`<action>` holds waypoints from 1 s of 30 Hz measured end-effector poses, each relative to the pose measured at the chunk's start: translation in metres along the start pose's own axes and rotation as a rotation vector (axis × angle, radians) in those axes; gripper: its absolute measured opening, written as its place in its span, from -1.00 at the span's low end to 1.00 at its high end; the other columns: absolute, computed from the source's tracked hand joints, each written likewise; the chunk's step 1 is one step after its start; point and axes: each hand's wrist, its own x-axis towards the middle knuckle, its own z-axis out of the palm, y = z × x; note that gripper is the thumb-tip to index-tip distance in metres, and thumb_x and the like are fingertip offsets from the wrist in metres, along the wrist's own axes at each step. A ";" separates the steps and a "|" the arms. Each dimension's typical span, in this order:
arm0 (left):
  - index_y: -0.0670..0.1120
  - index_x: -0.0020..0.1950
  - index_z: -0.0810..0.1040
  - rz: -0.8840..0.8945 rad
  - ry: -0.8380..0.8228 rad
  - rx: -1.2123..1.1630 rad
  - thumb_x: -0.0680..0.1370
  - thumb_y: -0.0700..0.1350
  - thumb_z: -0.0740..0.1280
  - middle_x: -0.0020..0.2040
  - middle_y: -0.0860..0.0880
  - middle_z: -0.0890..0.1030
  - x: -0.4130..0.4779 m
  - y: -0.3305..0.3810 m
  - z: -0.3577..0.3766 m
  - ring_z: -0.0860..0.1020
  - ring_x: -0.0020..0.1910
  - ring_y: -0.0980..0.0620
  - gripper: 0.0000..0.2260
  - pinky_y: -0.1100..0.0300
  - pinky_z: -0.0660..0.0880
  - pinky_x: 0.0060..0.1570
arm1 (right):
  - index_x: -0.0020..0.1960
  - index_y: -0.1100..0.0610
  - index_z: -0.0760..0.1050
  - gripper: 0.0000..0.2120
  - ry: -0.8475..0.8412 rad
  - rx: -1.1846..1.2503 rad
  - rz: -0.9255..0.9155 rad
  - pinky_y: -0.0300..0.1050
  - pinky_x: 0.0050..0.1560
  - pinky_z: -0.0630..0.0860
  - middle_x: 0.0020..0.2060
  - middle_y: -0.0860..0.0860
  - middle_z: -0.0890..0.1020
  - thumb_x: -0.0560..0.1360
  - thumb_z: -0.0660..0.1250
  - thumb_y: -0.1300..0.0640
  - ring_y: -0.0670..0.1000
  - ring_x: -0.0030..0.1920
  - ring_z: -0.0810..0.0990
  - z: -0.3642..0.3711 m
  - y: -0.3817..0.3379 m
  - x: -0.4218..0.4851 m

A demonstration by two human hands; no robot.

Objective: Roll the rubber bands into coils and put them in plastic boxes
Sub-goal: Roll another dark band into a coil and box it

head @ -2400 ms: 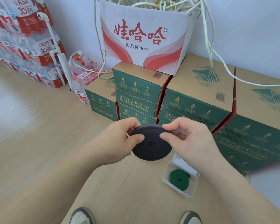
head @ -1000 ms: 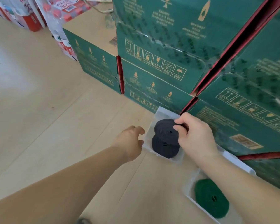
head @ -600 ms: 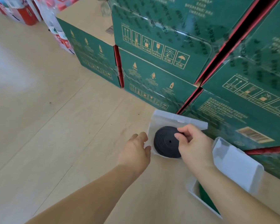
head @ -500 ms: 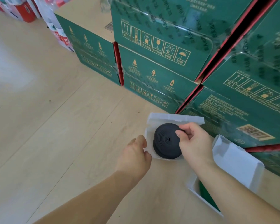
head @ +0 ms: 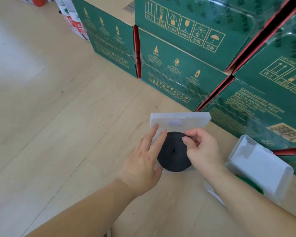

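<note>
**Black coil (head: 173, 152) in the open plastic box (head: 179, 119), between both hands.**
Left hand (head: 143, 161), curled beside the box half a second ago, now spread, straight fingers touching the coil's left side; right hand (head: 202, 149) still pinching the upper right rim between thumb and forefinger. Lid open behind; green cartons (head: 178, 69) just beyond.

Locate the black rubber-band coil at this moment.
Head view, lower centre: the black coil lies in the open clear box, left hand beside it, right hand pinching its upper edge.
</note>
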 end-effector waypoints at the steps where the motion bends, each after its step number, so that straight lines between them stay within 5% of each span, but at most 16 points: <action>1: 0.13 0.64 -0.15 -0.022 -0.019 -0.043 0.52 0.01 0.41 0.65 0.16 -0.21 0.001 -0.002 -0.001 0.15 0.60 0.08 -0.10 0.19 0.45 0.29 | -0.08 -0.07 0.58 -0.81 -0.009 -0.013 -0.001 -0.22 -0.05 0.54 -0.19 -0.15 0.69 0.55 0.40 0.24 -0.15 -0.09 0.66 0.003 0.000 -0.001; 7: 0.10 0.66 -0.07 -0.073 -0.075 -0.066 0.49 0.18 0.45 0.63 0.27 -0.20 0.007 -0.013 -0.001 0.15 0.60 0.18 -0.07 0.28 0.32 0.36 | -0.10 -0.12 0.55 -0.84 0.015 -0.112 0.006 0.11 0.09 0.61 -0.24 -0.19 0.68 0.52 0.42 0.15 -0.02 -0.09 0.67 0.012 0.004 0.002; 13: 0.10 0.66 -0.03 -0.058 -0.097 0.005 0.49 0.25 0.42 0.63 0.24 -0.14 0.012 -0.013 -0.001 0.03 0.61 0.17 -0.11 0.19 0.35 0.44 | -0.01 -0.21 0.53 -0.79 -0.069 -0.172 -0.048 0.15 0.18 0.56 -0.17 -0.37 0.66 0.52 0.38 0.12 -0.09 -0.06 0.67 0.013 0.005 0.003; 22: 0.17 0.61 0.07 -0.036 -0.128 0.071 0.50 0.24 0.41 0.62 0.19 -0.05 0.015 -0.008 -0.004 0.02 0.59 0.16 -0.22 0.17 0.41 0.35 | 0.11 -0.19 0.62 -0.77 -0.127 -0.326 -0.008 0.16 0.28 0.47 -0.06 -0.24 0.71 0.58 0.33 0.11 -0.03 0.08 0.64 0.013 0.000 0.007; 30: 0.24 0.58 0.07 -0.050 -0.152 0.043 0.49 0.20 0.44 0.61 0.20 -0.04 0.015 -0.002 -0.005 0.02 0.58 0.17 -0.22 0.15 0.42 0.31 | 0.04 -0.27 0.54 -0.77 -0.036 -0.191 -0.052 0.15 0.19 0.55 -0.16 -0.31 0.67 0.55 0.37 0.09 -0.08 -0.04 0.67 0.014 0.015 -0.004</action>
